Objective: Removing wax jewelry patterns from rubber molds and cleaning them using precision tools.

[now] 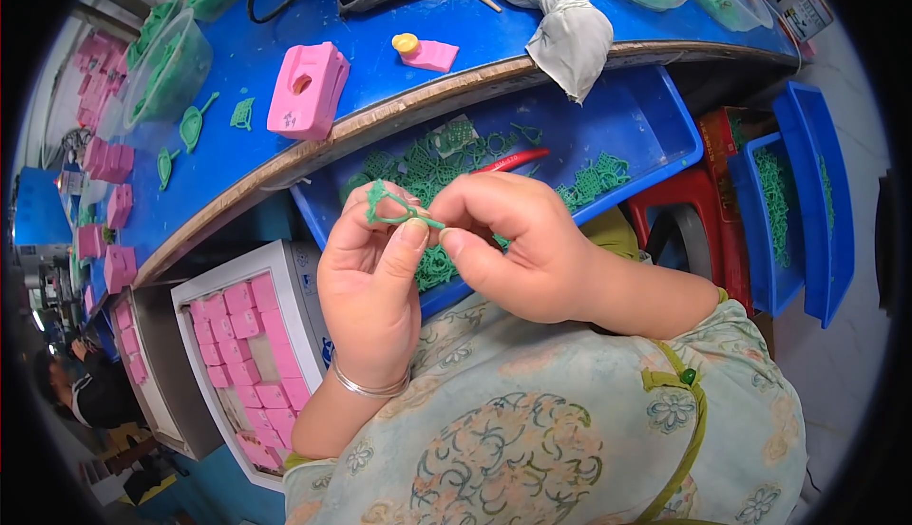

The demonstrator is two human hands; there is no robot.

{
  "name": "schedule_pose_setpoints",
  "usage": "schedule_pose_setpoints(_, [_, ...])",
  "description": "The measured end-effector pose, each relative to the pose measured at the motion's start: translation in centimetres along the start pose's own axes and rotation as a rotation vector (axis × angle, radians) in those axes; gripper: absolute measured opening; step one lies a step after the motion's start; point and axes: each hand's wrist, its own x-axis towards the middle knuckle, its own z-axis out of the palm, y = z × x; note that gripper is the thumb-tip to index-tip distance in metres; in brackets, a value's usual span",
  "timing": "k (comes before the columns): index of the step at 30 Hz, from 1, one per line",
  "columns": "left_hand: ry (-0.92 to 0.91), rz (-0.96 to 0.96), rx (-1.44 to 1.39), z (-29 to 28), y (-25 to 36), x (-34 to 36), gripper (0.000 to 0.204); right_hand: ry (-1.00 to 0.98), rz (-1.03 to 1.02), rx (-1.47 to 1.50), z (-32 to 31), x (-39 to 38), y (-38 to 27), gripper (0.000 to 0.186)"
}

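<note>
My left hand (375,292) pinches a small green branched piece (394,202) between thumb and fingers, raised over a blue tray (646,159). My right hand (518,245) is closed on the thin end of the same piece, its thumb tip just right of my left thumb. Under and around my hands, the tray holds heaps of green lattice pieces (598,178) and a red-handled tool (513,159), partly hidden by my fingers.
The blue worktop (228,173) carries pink blocks (304,88), tubs (171,69) and a grey cloth bundle (560,31). A box of pink blocks (242,335) stands lower left; blue trays (822,202) and a red stool (684,240) are right. A co-worker (90,382) is far left.
</note>
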Motion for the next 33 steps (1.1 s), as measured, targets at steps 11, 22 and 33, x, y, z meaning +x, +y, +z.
schedule_pose_setpoints(11, [0.032, 0.542, 0.783, 0.1, 0.4, -0.3, 0.010, -0.060, 0.597, 0.760, 0.2, 0.3, -0.2, 0.021])
schedule_pose_setpoints(22, [-0.124, 0.281, 0.390, -0.2, 0.7, -0.4, 0.017, 0.044, 0.341, 0.709, -0.5, 0.8, -1.0, 0.012])
schedule_pose_setpoints(33, [-0.103, 0.247, 0.401, 0.1, 0.7, -0.7, 0.018, -0.028, 0.305, 0.712, 0.2, 0.8, -1.5, 0.008])
